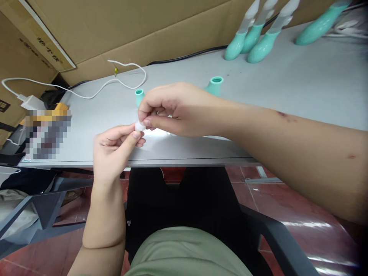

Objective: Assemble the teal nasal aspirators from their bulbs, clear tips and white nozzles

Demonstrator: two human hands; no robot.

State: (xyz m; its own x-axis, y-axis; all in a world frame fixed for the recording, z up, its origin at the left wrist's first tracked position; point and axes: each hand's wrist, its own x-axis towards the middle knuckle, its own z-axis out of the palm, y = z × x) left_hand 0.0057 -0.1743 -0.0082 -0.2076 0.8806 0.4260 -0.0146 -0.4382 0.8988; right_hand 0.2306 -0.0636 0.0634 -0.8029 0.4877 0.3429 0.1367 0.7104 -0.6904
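Over the front part of the grey table (184,152), both hands meet at a small white piece (140,126); its exact kind is hard to make out. My left hand (119,143) pinches it between thumb and fingers from the left. From the right, my right hand (169,109) is closed, thumb and fingertips pressed at the same piece. Just behind the hands stands a teal bulb (139,97) with an open neck. Another teal bulb (214,86) shows its round opening beyond my right wrist, its lower part covered by the arm.
Several teal bulbs with clear tubes and white tips (263,46) stand at the back right, near another teal bulb (319,27). A white cable (100,88) runs to a charger (33,102) at left, beside a blurred-out object (47,132). Cardboard (143,27) lines the back.
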